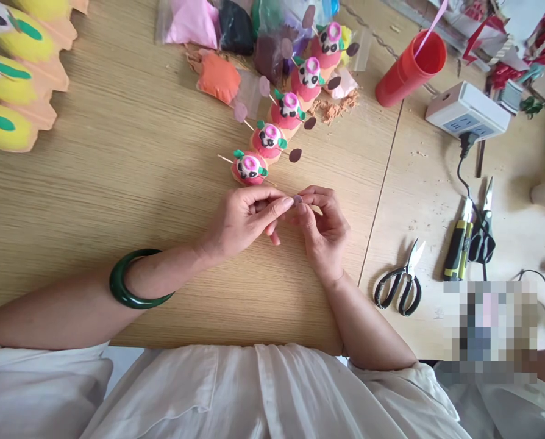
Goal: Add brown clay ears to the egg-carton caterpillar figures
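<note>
Between the fingertips of my left hand [249,216] and my right hand [322,228] is a small purplish piece of clay [297,200]; both hands pinch it over the table. Just beyond them stands the nearest of several red clay figures [249,168], with a white face, pink ring and green leaf shapes. Bare toothpicks [225,158] poke out of its sides. Behind it the row runs back to the right. Those figures carry flat clay discs on their toothpicks, pale pink [240,112] or purple on the left and dark brown [295,155] on the right.
Bags of coloured clay [220,76] lie at the back. Yellow figures on a carton [48,116] are far left. On the right are a red cup [409,68], a power strip [467,110], black-handled scissors [403,280], a utility knife [458,244] and a second pair of scissors [483,231].
</note>
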Available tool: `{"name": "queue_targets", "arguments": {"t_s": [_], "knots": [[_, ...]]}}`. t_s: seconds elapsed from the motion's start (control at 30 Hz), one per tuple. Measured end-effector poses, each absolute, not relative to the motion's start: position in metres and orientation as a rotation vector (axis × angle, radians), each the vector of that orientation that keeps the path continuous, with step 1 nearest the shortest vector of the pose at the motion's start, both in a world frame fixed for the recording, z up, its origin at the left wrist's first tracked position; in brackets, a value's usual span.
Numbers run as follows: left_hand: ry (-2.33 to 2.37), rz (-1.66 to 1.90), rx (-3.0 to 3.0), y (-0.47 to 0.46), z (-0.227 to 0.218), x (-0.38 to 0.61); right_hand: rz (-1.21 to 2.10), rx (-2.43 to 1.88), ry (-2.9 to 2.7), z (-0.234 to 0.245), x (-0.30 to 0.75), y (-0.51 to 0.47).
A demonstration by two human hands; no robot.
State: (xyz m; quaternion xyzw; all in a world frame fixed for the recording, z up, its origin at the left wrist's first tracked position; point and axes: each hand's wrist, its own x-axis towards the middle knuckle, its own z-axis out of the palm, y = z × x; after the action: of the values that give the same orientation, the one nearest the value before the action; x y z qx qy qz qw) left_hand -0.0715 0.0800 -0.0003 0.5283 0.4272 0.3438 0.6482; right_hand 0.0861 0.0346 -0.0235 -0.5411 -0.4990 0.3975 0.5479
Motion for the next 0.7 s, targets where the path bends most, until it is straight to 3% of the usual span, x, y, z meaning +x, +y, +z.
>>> {"name": "queue_targets", "arguments": {"t_s": [0.7], "knots": [[1.029,0.867,1.094,0.0804,-0.0046,-0.0698,0.933,-1.284,-1.286,-0.0275,0.0874,0.0342]]}}
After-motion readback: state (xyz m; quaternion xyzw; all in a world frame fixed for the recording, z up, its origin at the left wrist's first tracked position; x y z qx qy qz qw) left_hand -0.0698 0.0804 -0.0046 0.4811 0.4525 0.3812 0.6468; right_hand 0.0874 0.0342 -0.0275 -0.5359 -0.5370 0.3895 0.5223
